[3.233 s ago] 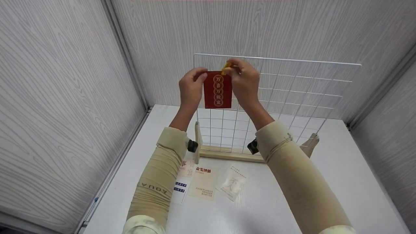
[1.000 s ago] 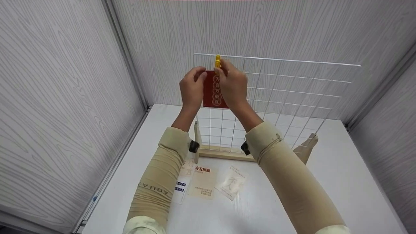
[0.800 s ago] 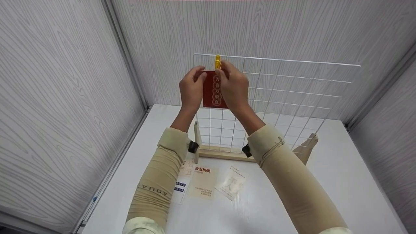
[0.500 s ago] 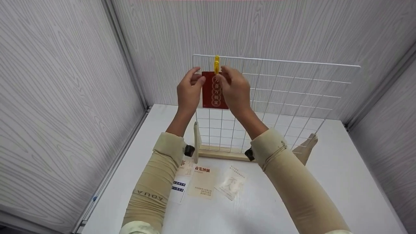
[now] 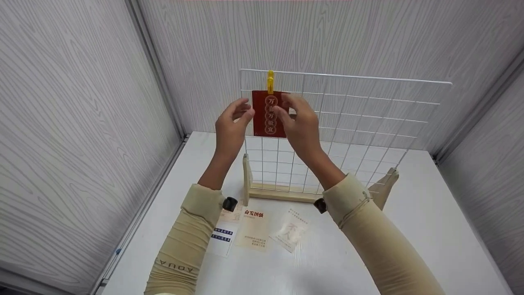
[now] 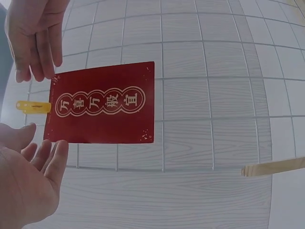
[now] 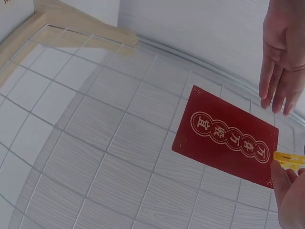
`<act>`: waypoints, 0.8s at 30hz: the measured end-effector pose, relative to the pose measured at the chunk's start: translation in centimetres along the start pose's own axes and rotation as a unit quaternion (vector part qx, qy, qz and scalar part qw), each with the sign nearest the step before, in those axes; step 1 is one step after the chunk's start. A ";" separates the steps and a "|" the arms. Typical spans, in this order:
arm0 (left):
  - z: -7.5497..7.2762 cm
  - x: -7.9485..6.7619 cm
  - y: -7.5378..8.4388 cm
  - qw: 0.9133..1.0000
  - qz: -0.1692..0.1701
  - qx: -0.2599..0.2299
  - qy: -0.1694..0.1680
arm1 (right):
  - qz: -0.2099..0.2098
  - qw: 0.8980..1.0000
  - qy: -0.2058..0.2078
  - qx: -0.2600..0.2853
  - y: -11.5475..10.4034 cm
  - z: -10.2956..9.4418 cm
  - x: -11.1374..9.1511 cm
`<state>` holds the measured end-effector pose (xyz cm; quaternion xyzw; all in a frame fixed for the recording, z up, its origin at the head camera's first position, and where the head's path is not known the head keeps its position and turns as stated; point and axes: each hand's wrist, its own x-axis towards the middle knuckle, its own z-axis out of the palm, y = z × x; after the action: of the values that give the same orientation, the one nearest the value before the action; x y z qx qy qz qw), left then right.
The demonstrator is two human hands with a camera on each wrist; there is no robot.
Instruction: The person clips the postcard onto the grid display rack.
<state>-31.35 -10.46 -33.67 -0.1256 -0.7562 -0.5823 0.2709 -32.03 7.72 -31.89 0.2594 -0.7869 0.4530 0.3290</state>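
A red card (image 5: 260, 121) with white Chinese characters hangs upright on the white wire grid (image 5: 348, 110). The yellow clothespin (image 5: 270, 82) bites its top edge at the middle. To the card's left is my left hand (image 5: 230, 129), fingers loosely bent and holding nothing, close to the edge. My right hand (image 5: 303, 127) is at the card's right side, its thumb in front of the printed face in the head view. In the right wrist view its fingertips (image 7: 277, 169) are near the clothespin and card corner; whether they touch I cannot tell. Neither hand grips anything.
Wooden feet (image 5: 385, 186) and a wooden bar (image 5: 286, 195) support the grid on a white table (image 5: 335, 262). Several paper cards lie in front: a beige one (image 5: 254, 231), a pale one (image 5: 291, 231) and a white one with blue print (image 5: 221, 241). Grey panels enclose the table.
The right hand has let go of the yellow clothespin, which now stays on the card and grid. Both hands have moved down and slightly apart, the left one leaving the card's upper left corner.
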 end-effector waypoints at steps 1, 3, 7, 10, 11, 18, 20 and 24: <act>0.1 -0.4 0.5 1.000 -0.002 -0.003 -0.004 | 0.002 1.000 -0.001 0.007 -0.1 -0.2 -0.3; 0.2 -1.4 1.3 1.000 -0.010 -0.008 -0.011 | 0.006 1.000 -0.003 0.018 -0.2 -0.7 -0.9; 0.7 -3.1 1.4 0.999 -0.022 -0.017 -0.021 | 0.022 0.999 -0.012 0.029 -0.6 -1.8 -2.4; 1.3 -4.1 -0.3 0.999 -0.018 -0.025 -0.027 | 0.032 0.999 -0.016 0.030 -0.5 -2.6 -3.7; 1.5 -4.4 -0.8 0.999 -0.019 -0.028 -0.031 | 0.034 0.999 -0.016 0.031 -0.4 -3.0 -4.1; 2.2 -7.5 -3.0 0.996 -0.032 -0.043 -0.071 | 0.042 0.999 -0.009 0.031 0.8 -5.4 -7.7; 2.5 -8.4 -3.7 0.995 -0.035 -0.046 -0.081 | 0.051 0.998 -0.006 0.030 1.3 -6.2 -8.7; 3.0 -9.8 -4.9 0.994 -0.039 -0.035 -0.096 | 0.084 0.996 0.007 0.035 2.2 -7.9 -10.6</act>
<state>-26.59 -7.78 -43.59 -0.1610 -0.7624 -0.6034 0.1697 -24.49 16.84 -38.10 0.2005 -0.7872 0.5084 0.2857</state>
